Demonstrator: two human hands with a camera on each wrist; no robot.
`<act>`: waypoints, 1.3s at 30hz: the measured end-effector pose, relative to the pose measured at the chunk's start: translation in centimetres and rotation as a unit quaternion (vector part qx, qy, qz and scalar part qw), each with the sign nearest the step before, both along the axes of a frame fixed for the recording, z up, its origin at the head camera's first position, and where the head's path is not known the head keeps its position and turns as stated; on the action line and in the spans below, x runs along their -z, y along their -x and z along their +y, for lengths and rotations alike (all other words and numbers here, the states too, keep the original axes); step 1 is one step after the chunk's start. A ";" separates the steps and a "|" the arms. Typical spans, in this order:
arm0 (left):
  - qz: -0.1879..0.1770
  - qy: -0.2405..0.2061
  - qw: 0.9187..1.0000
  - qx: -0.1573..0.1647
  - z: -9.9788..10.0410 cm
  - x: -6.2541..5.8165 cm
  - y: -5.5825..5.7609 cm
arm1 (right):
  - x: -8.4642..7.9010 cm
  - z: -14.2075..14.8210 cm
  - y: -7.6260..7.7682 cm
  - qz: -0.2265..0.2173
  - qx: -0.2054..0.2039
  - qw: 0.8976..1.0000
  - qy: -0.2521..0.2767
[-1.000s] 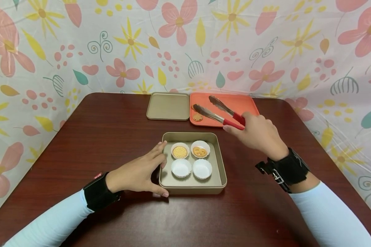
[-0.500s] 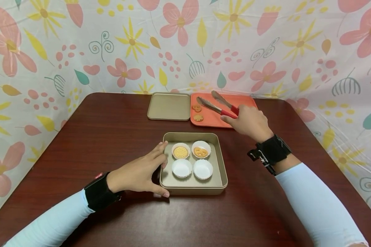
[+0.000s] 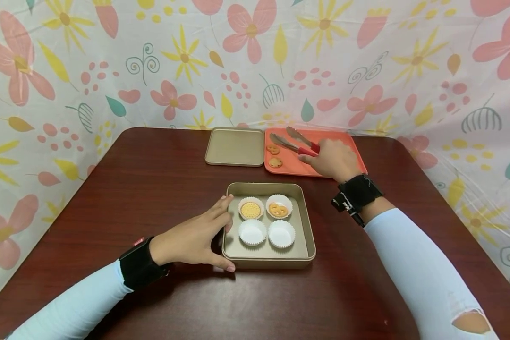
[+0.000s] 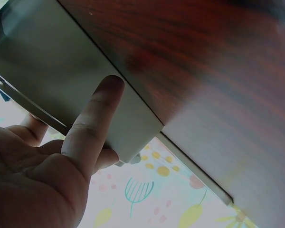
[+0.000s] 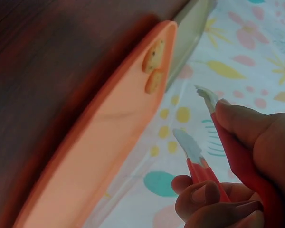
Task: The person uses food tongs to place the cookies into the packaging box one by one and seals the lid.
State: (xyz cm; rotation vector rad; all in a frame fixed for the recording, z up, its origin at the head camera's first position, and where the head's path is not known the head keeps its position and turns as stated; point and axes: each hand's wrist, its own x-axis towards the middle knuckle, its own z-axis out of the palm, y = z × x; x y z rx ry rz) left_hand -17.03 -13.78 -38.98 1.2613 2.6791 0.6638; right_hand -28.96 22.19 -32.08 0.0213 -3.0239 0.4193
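Observation:
My left hand [image 3: 197, 236] grips the left side of a gold square tin [image 3: 267, 263], thumb at its front corner and fingertips at the rim. In the left wrist view one finger [image 4: 92, 126] lies along the tin's outer wall. Inside stand white paper cups: a round cookie [image 3: 250, 210] in the back left one, a pretzel-shaped cookie [image 3: 278, 210] in the back right; the front cups [image 3: 252, 233] are bare. My right hand [image 3: 333, 158] holds red-handled tongs [image 5: 228, 147], arms spread, over the orange tray [image 3: 295, 166]. A pretzel-shaped cookie [image 3: 273, 149] and a round chip cookie [image 3: 275, 163] lie at its left end.
A flat gold lid [image 3: 235, 147] lies left of the orange tray at the table's back edge. The dark wooden table [image 3: 153, 189] meets a flower-printed cloth [image 3: 195, 71] behind and at the sides.
My right hand has moved left and away from me with the tongs, lower toward the tray. The tray's pretzel-shaped cookie, partly hidden earlier, now shows. My left hand stays on the tin.

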 end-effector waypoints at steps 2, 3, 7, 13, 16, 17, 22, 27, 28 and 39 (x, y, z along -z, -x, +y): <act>-0.001 0.000 1.000 0.000 0.0 0.0 0.0 | 0.3 -0.3 0.3 -0.004 -0.001 1.000 -0.002; -0.001 -0.001 1.000 0.000 0.0 0.0 0.0 | 0.5 -0.4 0.5 -0.004 -0.001 1.000 -0.004; 0.000 -0.003 1.000 0.000 0.0 0.1 0.0 | 1.1 -0.8 1.1 -0.001 0.001 1.000 -0.012; 0.001 -0.005 1.000 0.001 -0.1 0.2 0.1 | 1.9 -1.3 1.5 -0.003 0.009 1.000 -0.024; 0.000 -0.006 1.000 0.001 -0.1 0.3 0.2 | 2.3 -1.6 1.6 -0.004 0.010 1.000 -0.026; 0.000 -0.007 1.000 0.001 -0.1 0.3 0.2 | 2.5 -1.6 1.6 -0.004 0.010 1.000 -0.027; 0.003 -0.007 1.000 0.003 -0.1 0.3 0.3 | 3.2 -1.7 1.9 -0.017 0.017 0.999 -0.027; 0.000 -0.007 1.000 0.001 -0.2 0.2 0.3 | 2.9 -1.9 2.3 -0.044 0.019 0.999 -0.026; 0.000 -0.007 1.000 0.001 -0.2 0.1 0.3 | 2.7 -1.9 2.5 -0.051 0.017 0.998 -0.026; 0.000 -0.005 1.000 0.001 -0.1 0.1 0.2 | 1.5 -2.2 3.7 -0.145 -0.003 0.988 -0.059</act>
